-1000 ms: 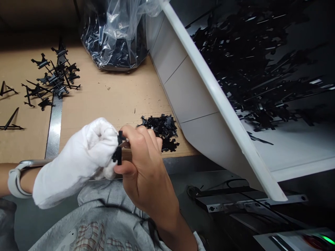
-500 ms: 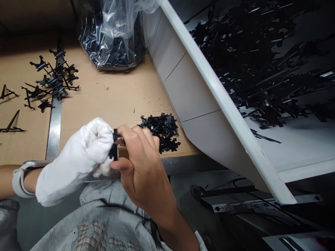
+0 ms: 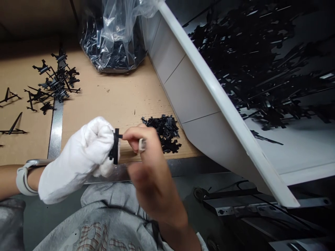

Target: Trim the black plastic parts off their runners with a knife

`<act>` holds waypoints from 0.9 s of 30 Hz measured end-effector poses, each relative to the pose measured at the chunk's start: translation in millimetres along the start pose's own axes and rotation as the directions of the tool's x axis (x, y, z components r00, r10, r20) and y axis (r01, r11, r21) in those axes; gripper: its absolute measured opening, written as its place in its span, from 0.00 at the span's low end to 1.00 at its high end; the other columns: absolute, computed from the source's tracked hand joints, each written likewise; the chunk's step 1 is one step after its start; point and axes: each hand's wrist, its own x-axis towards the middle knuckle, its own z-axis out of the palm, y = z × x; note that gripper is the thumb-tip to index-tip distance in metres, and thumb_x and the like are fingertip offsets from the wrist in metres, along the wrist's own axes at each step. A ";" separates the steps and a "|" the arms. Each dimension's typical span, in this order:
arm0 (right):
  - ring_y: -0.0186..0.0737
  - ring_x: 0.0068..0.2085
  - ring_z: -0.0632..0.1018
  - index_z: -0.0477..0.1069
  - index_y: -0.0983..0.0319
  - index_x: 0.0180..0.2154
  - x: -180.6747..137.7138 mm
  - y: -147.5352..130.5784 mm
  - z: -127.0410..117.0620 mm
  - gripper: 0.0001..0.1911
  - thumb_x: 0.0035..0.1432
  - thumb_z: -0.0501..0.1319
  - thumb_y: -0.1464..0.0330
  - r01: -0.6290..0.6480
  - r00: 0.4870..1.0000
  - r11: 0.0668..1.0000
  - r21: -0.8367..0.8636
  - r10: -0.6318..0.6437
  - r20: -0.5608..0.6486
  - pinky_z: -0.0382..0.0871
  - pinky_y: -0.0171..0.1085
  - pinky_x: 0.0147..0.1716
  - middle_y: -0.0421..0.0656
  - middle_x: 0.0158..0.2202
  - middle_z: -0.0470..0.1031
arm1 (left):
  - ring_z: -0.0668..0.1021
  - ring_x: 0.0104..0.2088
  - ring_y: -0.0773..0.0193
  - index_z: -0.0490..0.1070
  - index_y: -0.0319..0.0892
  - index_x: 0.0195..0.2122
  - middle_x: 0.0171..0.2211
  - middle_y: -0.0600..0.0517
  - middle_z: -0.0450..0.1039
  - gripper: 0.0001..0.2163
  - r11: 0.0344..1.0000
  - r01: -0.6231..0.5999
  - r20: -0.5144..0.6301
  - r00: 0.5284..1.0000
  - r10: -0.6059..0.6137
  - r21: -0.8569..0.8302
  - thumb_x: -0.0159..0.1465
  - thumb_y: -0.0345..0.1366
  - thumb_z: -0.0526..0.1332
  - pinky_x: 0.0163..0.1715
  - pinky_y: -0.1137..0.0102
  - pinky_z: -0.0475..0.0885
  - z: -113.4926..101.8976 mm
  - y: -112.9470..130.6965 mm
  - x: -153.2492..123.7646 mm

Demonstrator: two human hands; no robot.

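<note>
Black plastic part (image 3: pixel 115 146) is clamped in your left hand (image 3: pixel 91 150), which wears a white glove; the long side of the part runs about from twelve to six o'clock. Your right hand (image 3: pixel 150 170) is bare and stands at three o'clock of the part. One fingertip seems to touch a tab near its upper end, while the thumb is apart from it and blurred. A small pale thing (image 3: pixel 142 144) shows at the curled fingers, but I cannot tell what it is, nor whether you grip it.

I judge that this one part is in the middle of its handling and not finished, because both hands are at it and it is not laid down.

On the counter (image 3: pixel 104 104), a dense heap of black pieces (image 3: pixel 162 127) lies at two o'clock, just beyond your right hand. At eleven o'clock there is a loose pile of black frames (image 3: pixel 54 83), and between nine and ten o'clock two lone frames (image 3: pixel 13 131) lie apart from it. At twelve o'clock, farther away, sits a clear plastic bag (image 3: pixel 115 42) with many black pieces inside. From one to three o'clock stands a white bin (image 3: pixel 199 101) with a large black stock (image 3: pixel 248 62). By these amounts, your one part is only a little portion; which pile is done and which waits, I cannot tell.
</note>
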 end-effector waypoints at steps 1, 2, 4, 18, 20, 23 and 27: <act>0.38 0.45 0.74 0.67 0.55 0.50 -0.2 -0.6 -2.3 0.22 0.71 0.55 0.45 -0.045 0.999 0.993 0.110 0.045 0.006 0.69 0.37 0.45 0.40 0.43 0.71 | 0.64 0.16 0.70 0.60 0.44 0.28 0.14 0.59 0.64 0.15 1.000 -0.005 -0.009 1.000 0.005 0.023 0.58 0.45 0.67 0.19 0.76 0.66 -0.3 -0.4 0.3; 0.37 0.43 0.73 0.67 0.54 0.50 0.3 -1.4 -4.1 0.20 0.71 0.56 0.46 -0.103 0.995 0.974 0.204 0.099 0.028 0.69 0.36 0.44 0.39 0.42 0.71 | 0.64 0.16 0.70 0.61 0.44 0.27 0.13 0.59 0.64 0.15 1.000 0.000 -0.007 1.000 0.001 0.023 0.57 0.45 0.66 0.18 0.76 0.65 -0.4 -1.0 0.5; 0.34 0.35 0.70 0.68 0.52 0.49 3.9 -3.3 -5.9 0.14 0.71 0.60 0.51 -0.247 0.968 0.907 0.341 0.219 0.120 0.68 0.34 0.36 0.36 0.37 0.66 | 0.64 0.15 0.71 0.59 0.44 0.26 0.13 0.59 0.65 0.16 0.999 0.032 0.028 0.999 -0.031 -0.034 0.55 0.44 0.67 0.17 0.78 0.64 -0.5 -2.8 0.6; 0.31 0.28 0.63 0.69 0.54 0.43 11.8 3.5 -6.6 0.10 0.67 0.68 0.60 -0.438 0.899 0.640 0.632 0.306 0.313 0.62 0.32 0.27 0.34 0.31 0.61 | 0.61 0.15 0.78 0.59 0.41 0.27 0.14 0.61 0.63 0.16 0.998 0.005 0.151 0.989 0.003 -0.059 0.62 0.41 0.66 0.16 0.86 0.60 -6.7 -3.6 0.9; 0.31 0.27 0.63 0.69 0.55 0.40 14.0 0.1 -4.1 0.12 0.62 0.72 0.63 -0.430 0.902 0.673 0.602 0.348 0.255 0.62 0.31 0.26 0.33 0.29 0.60 | 0.62 0.16 0.78 0.59 0.42 0.27 0.15 0.60 0.64 0.15 0.999 -0.005 0.157 0.987 0.013 -0.053 0.61 0.39 0.66 0.17 0.86 0.60 -4.2 -4.8 3.3; 0.30 0.25 0.64 0.69 0.56 0.36 16.3 -3.5 -3.7 0.11 0.60 0.71 0.68 -0.401 0.911 0.782 0.477 0.397 0.114 0.61 0.31 0.24 0.32 0.26 0.62 | 0.64 0.16 0.76 0.59 0.43 0.29 0.17 0.60 0.66 0.14 0.999 0.010 0.178 0.984 -0.003 -0.037 0.60 0.38 0.66 0.17 0.84 0.61 -4.1 -3.3 9.7; 0.31 0.22 0.63 0.70 0.56 0.36 11.0 -3.4 -18.2 0.06 0.65 0.66 0.65 -0.339 0.924 0.930 0.145 0.358 -0.137 0.59 0.32 0.22 0.32 0.24 0.64 | 0.76 0.23 0.68 0.67 0.41 0.31 0.24 0.53 0.75 0.14 0.887 -0.177 0.376 0.927 0.004 0.426 0.70 0.44 0.56 0.25 0.78 0.70 -28.4 12.1 29.0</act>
